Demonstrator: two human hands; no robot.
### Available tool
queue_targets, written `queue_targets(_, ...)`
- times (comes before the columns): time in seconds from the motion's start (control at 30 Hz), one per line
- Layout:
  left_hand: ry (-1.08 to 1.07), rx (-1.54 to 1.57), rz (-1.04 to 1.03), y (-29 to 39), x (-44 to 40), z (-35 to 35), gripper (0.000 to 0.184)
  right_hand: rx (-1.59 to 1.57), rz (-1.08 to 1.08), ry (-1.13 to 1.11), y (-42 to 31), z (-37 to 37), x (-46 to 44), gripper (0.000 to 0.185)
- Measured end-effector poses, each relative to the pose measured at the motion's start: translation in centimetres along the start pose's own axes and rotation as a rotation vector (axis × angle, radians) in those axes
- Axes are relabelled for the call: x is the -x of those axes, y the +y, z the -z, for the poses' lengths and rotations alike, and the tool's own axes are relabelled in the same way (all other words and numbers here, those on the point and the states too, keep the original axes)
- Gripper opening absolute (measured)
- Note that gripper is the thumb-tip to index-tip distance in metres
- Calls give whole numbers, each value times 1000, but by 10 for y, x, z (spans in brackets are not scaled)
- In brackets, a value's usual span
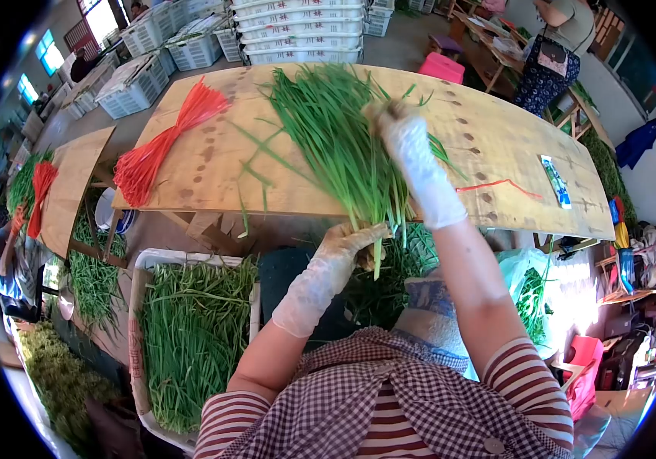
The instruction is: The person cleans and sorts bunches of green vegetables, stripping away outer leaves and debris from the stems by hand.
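Observation:
A bunch of long green stalks lies across the wooden table, its pale ends hanging over the near edge. My left hand, in a clear glove, is closed around those lower ends. Farther up the bunch, at its right side, is my right hand, also gloved; its fingers are blurred by motion and what they hold, if anything, cannot be made out. A bundle of red ties rests on the table's left part. One loose red tie lies to the right of the bunch.
A white crate of green stalks stands below the table at left. A blue-and-white packet lies at the table's right. Stacked white crates are behind. One person stands at back right; another's hand is far left.

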State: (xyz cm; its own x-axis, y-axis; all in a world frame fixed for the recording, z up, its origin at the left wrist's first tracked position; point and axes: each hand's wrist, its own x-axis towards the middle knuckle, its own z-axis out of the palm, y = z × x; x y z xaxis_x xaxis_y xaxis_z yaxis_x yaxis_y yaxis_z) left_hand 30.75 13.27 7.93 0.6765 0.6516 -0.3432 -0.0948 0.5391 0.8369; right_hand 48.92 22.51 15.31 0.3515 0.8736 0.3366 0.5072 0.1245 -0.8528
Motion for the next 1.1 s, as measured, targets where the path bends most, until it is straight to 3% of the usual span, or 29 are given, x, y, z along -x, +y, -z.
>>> queue_targets(0.07,52,165,-49,7,9,-11,40,-351,70,203,-15,25,-22,26)
queue_targets(0.1,77,251,-79,11,10,-14,43,-552,282,247,-50,46,-15,25)
queue_targets(0.17,62,249,-48,14,10,-5,48,-339,450,405,-93,99,13,23)
queue_targets(0.23,49,216,-34,15,10,3,52,-330,559,605,-98,136,53,24)
queue_targets(0.27,75,191,-69,15,10,5,52,-251,560,601,-91,157,77,22)
queue_targets(0.3,103,166,-100,12,12,7,52,-47,449,516,-84,171,104,20)
queue_targets(0.33,131,143,-131,10,13,9,53,394,229,515,-46,189,127,17)
queue_targets(0.37,164,124,-154,9,12,10,49,650,74,195,-35,191,148,13)
queue_targets(0.4,198,104,-173,7,12,10,46,721,-140,64,-12,177,172,11)
queue_targets(0.43,228,80,-190,6,11,10,43,791,26,-174,-7,159,187,13)
queue_targets(0.5,322,32,-150,3,4,11,30,8,-443,-511,-14,101,209,29)
queue_targets(0.53,325,-8,-161,2,3,8,28,-375,-558,-622,8,76,217,40)
queue_targets(0.57,328,-51,-174,2,3,6,27,-320,-597,-727,5,60,212,45)
queue_targets(0.67,365,-47,-210,9,15,-3,20,-626,-695,-521,-8,32,199,35)
queue_targets(0.73,381,-77,-233,14,28,3,20,-457,-503,-424,-11,32,188,32)
queue_targets(0.77,325,2,-205,10,31,13,20,-252,-510,-365,-16,34,184,32)
queue_targets(0.87,250,67,-224,2,38,20,21,-124,-436,-426,-11,34,179,35)
queue_targets(0.9,298,74,-201,0,35,17,22,-34,-305,-392,-4,26,183,36)
queue_targets(1.1,252,98,-160,2,32,10,19,-223,-456,-411,2,13,196,32)
